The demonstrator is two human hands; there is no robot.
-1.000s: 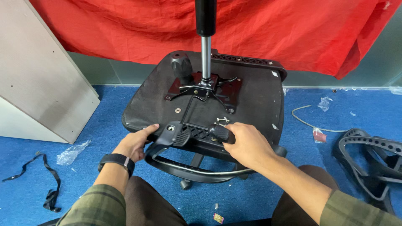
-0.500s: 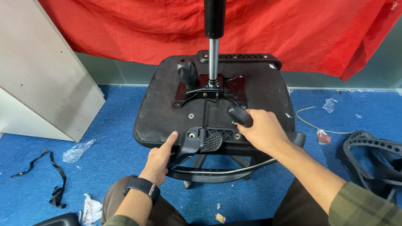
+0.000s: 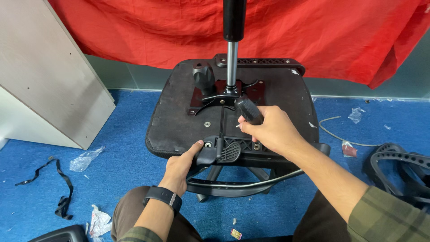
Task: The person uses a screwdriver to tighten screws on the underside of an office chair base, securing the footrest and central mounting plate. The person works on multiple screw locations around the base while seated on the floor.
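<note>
An upturned black chair seat (image 3: 179, 112) lies on the blue floor, its gas cylinder (image 3: 232, 54) standing up from the metal mechanism plate (image 3: 215, 96). My right hand (image 3: 271, 130) is shut on a black-handled screwdriver (image 3: 248, 110), tilted over the seat's near edge, its tip hidden by my fingers. My left hand (image 3: 181, 163) grips a black plastic armrest bracket (image 3: 221, 151) against the seat's near edge. A black watch (image 3: 162, 197) is on my left wrist. A curved black armrest bar (image 3: 233, 186) hangs below the bracket.
A red cloth (image 3: 313, 36) hangs behind the seat. A grey-white board (image 3: 49, 80) leans at the left. A black chair part (image 3: 398, 168) lies at the right. A black strap (image 3: 60, 188), plastic scraps (image 3: 85, 159) and a white cable (image 3: 336, 134) litter the blue floor.
My right hand has lifted the screwdriver up and tilted it over the seat's near edge. My left hand stays on the bracket. The view has moved closer.
</note>
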